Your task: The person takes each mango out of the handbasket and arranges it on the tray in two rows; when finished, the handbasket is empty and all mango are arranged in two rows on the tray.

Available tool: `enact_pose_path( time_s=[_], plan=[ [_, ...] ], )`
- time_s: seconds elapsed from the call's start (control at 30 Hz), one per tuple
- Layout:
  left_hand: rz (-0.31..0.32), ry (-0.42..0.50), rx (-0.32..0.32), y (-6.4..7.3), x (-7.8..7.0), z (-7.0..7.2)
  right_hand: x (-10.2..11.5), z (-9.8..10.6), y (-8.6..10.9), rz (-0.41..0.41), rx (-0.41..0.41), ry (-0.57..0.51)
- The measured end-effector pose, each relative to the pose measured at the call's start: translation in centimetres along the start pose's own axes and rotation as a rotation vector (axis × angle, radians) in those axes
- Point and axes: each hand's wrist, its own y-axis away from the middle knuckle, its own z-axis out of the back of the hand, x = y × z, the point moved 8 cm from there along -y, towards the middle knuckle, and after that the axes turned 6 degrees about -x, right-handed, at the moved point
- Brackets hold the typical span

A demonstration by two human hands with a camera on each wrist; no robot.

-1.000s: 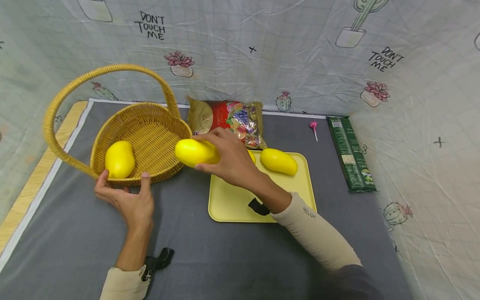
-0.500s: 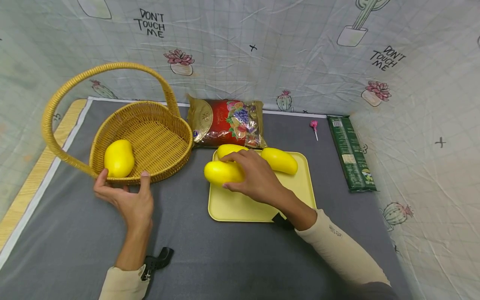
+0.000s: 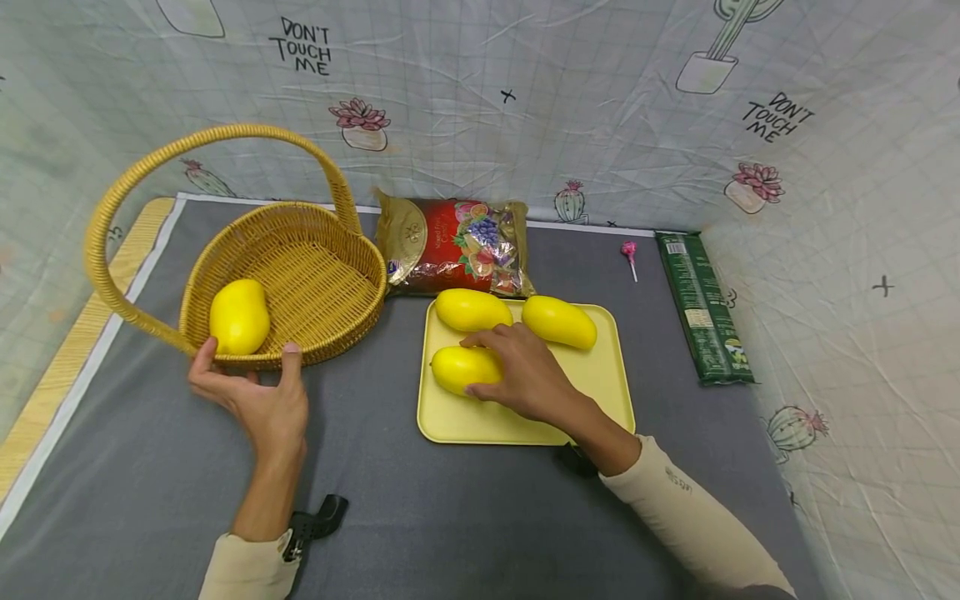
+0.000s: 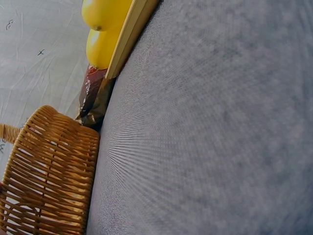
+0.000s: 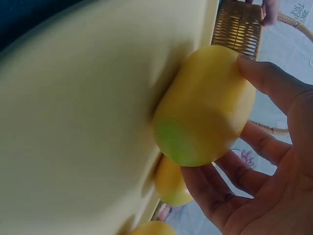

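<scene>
My right hand [image 3: 534, 375] holds a yellow mango [image 3: 461, 370] on the left part of a pale yellow tray [image 3: 480, 429]. In the right wrist view the thumb and fingers curve about this mango [image 5: 203, 105], which has a green patch at its near end. Two more mangoes, a left one [image 3: 472, 311] and a right one [image 3: 559, 322], lie along the tray's far side. With thumb and fingers my left hand [image 3: 262, 408] grips the near rim of a wicker basket [image 3: 318, 279]. Inside that basket, at its left, rests another mango [image 3: 240, 317].
Behind the tray lies a red and gold candy bag [image 3: 453, 246]. A pink lollipop [image 3: 628, 249] and a long green packet [image 3: 703, 307] are at the back right. The basket's tall handle [image 3: 217, 135] arches above it. A printed cloth [image 3: 480, 108] hangs behind the table.
My right hand has brought the mango from near the basket rightward and down onto the tray. The left hand and the basket have stayed in place.
</scene>
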Motion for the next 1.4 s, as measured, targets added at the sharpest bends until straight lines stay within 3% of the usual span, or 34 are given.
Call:
enact_pose_path(
  time_s=[0.3,0.5,0.83,1.07,1.4],
  plan=[
    [0.007,-0.008,-0.004,0.1,0.2,0.1,0.5,-0.1,-0.3,0.033,0.042,0.053],
    [0.012,0.004,-0.001,0.1,0.3,0.0,1.7,0.9,-0.8,0.056,-0.015,0.017],
    [0.003,-0.004,-0.002,0.1,0.2,0.1,6.7,2.5,-3.4,0.137,-0.128,-0.096],
    [-0.010,-0.002,-0.005,-0.1,0.6,0.2,10.7,2.4,-5.8,0.192,-0.226,-0.175],
    [-0.009,0.007,-0.002,-0.1,0.2,0.2,15.3,-0.4,-10.0,0.195,-0.186,-0.306]
  ],
)
